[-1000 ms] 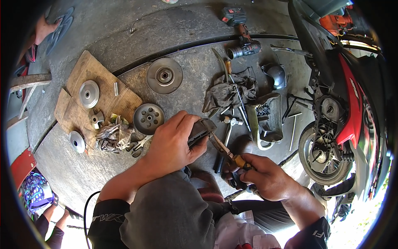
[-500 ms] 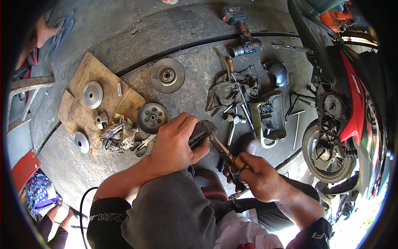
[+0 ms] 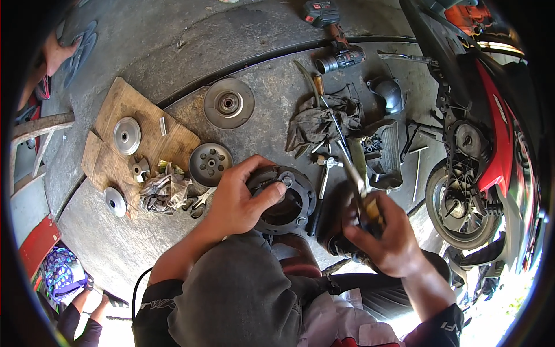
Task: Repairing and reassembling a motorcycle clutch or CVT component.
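My left hand grips a dark ring-shaped clutch shoe assembly above my knee, its thumb across the near face and its fingers behind the far rim. The assembly's round central opening shows. To its right, apart from it, my right hand is closed around a yellow-handled tool. The tool's narrow end points up and away; motion blur hides its exact kind. Just left of my left hand, a round metal clutch bell with several holes lies on the floor. A T-handled wrench lies beyond the assembly.
Cardboard with metal discs and a rag lies left. A pulley, dark cloth, cordless impact driver and a cover are on the floor ahead. A motorcycle stands right.
The clutch assembly has turned from edge-on to show its open face. My right hand has drawn the tool off its rim, moving right and tipping the tool's end upward.
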The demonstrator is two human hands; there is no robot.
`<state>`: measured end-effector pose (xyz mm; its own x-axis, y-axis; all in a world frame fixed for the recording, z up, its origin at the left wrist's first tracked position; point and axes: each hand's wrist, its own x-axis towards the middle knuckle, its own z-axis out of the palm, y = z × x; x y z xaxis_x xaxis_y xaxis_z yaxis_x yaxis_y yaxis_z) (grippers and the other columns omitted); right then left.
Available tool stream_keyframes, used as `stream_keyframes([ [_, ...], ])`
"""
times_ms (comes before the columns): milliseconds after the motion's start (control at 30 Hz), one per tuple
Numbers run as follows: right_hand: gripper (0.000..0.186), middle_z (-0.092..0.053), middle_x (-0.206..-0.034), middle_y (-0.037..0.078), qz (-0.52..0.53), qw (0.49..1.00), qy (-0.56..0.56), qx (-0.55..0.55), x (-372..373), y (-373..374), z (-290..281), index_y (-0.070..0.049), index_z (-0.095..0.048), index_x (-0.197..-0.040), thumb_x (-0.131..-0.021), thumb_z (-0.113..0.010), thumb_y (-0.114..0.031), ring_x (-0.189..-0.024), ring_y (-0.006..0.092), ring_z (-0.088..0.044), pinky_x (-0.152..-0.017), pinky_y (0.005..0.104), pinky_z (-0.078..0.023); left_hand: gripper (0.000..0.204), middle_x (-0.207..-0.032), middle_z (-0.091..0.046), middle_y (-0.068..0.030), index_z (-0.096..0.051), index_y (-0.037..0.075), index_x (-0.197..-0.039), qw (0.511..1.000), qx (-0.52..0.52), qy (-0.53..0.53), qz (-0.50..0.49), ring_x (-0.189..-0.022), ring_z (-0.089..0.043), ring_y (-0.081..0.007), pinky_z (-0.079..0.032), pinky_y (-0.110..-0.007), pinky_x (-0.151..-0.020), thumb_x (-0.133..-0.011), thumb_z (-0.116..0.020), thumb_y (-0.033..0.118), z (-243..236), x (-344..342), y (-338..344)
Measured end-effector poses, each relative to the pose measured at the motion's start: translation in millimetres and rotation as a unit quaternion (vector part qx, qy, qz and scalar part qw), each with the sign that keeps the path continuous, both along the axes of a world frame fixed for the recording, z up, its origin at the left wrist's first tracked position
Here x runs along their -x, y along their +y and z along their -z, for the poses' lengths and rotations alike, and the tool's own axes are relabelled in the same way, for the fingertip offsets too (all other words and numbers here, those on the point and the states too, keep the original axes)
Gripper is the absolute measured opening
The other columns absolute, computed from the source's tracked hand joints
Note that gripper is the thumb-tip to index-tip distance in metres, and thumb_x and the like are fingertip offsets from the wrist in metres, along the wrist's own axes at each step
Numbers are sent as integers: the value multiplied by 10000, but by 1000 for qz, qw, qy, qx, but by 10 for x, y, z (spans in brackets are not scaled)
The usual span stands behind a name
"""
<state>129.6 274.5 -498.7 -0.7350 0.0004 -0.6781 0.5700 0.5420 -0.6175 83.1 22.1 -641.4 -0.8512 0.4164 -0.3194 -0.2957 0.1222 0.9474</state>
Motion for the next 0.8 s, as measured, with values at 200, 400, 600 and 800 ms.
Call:
stream_keyframes([
  [200, 578, -691, -927, 93, 78, 993, 66, 52, 133, -273, 722, 29, -631, -1103, -832, -913, -398, -851, 164, -644, -806, 339, -537, 277, -952, -710, -77, -660, -20, -1102, 989, -91, -113, 11, -914, -637, -102, -529, -300, -839, -958, -753, 198, -95, 45, 46],
  [400, 531, -714, -990, 140, 94, 989, 68, 87, 174, -306, 1159, 49, -652, -1109, -838, -895, -337, -900, 187, -661, -845, 357, -538, 346, -995, -714, -108, -648, -20, -1143, 995, -74, -71, 8, -906, -661, -147, -533, -319, -846, -958, -774, 243, 91, -18, 49],
  [600, 571, -703, -1020, 147, 115, 990, 69, 44, 41, -57, 2338, 72, -661, -1138, -792, -895, -316, -948, 231, -643, -904, 357, -514, 398, -1002, -717, -105, -638, -20, -1207, 991, 64, -98, 62, -909, -674, -160, -537, -328, -840, -974, -768, 274, 1013, 51, 280],
  [800, 401, -736, -960, 143, 264, 958, 44, 104, -257, -41, 3126, 43, -663, -1048, -832, -866, -228, -845, 327, -692, -806, 405, -533, 365, -1049, -745, -117, -667, -14, -1227, 982, 110, -106, 113, -939, -681, -172, -535, -329, -862, -967, -767, 222, 1782, -38, 398],
])
